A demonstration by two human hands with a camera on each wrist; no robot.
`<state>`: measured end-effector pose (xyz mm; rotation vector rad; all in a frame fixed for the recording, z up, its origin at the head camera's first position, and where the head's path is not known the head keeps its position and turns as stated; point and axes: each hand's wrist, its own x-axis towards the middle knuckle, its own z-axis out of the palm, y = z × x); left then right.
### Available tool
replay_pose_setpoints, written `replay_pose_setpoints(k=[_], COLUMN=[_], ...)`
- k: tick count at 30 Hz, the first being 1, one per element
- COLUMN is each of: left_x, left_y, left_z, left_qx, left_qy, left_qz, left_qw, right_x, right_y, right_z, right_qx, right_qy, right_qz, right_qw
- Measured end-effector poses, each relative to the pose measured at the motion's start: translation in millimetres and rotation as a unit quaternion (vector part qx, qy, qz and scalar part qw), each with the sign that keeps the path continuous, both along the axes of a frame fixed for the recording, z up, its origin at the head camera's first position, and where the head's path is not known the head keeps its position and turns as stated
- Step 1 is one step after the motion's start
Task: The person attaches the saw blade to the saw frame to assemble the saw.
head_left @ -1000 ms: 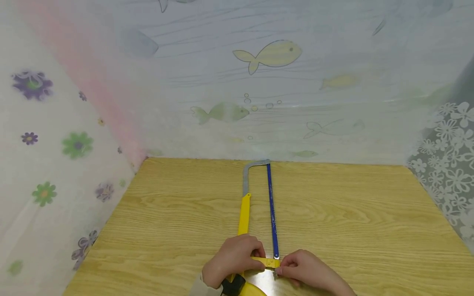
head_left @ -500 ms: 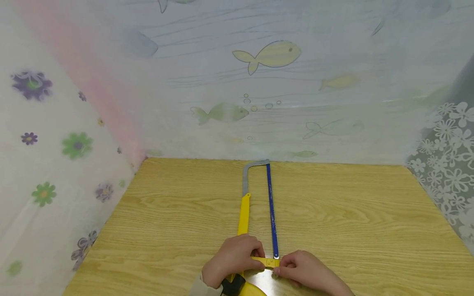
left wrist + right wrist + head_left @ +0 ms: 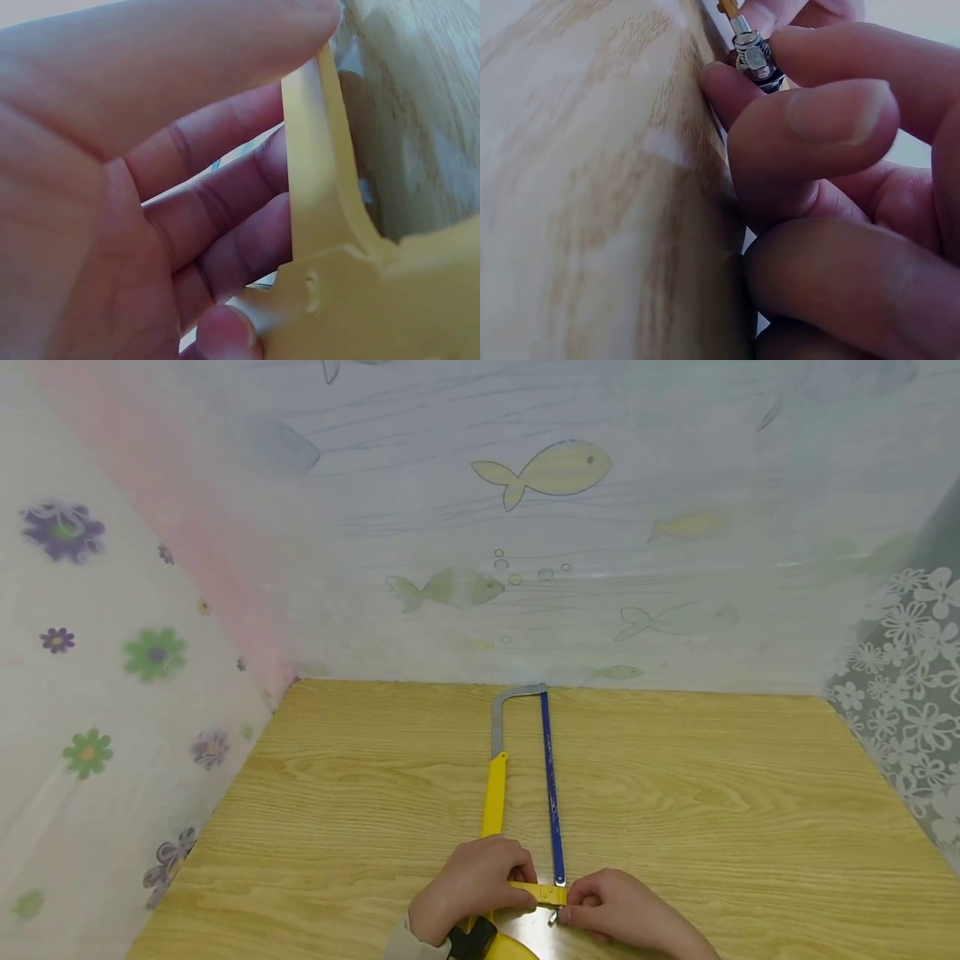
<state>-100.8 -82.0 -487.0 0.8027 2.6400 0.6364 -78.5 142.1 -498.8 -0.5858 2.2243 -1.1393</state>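
A hacksaw (image 3: 492, 797) with a yellow and grey frame lies on the wooden table. Its blue blade (image 3: 551, 777) runs along the right side. My left hand (image 3: 480, 881) grips the yellow frame near the handle, thumb and fingers on either side of its short crosspiece, as the left wrist view shows the frame (image 3: 311, 165) close up. At the blade's near end, my right hand (image 3: 626, 906) pinches the small metal wing nut (image 3: 553, 917) with thumb and fingertips. In the right wrist view the threaded metal fitting (image 3: 754, 56) shows beside the fingers. The handle is partly hidden under my left wrist.
Wood-grain tabletop (image 3: 360, 793) spreads around the saw. A fish-patterned covering (image 3: 420, 510) rises at the table's back edge, where the saw's far end reaches. Flower-patterned coverings stand at the left (image 3: 112, 693) and right (image 3: 911, 685).
The wing nut has turned between my right fingers and now shows at a different angle. My left hand and the hacksaw stay in place.
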Motion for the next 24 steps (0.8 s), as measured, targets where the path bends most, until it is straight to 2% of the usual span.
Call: replay_pose_setpoints(k=[12,24], left_x=[-1.0,1.8], left_y=[2.3,1.6], left_z=[-0.3,6.4], left_qx=[-0.011,-0.019], left_qy=[0.010,0.013], left_qz=[-0.002,-0.002], left_qw=[0.9999,0.9997], right_x=[-2.1,-0.3], right_y=[2.1,0.7], right_z=[-2.8,-2.6], right_qx=[0.000,-0.007], right_qy=[0.020,0.001], right_qz=[-0.009,-0.013], right_qw=[0.9998,0.9999])
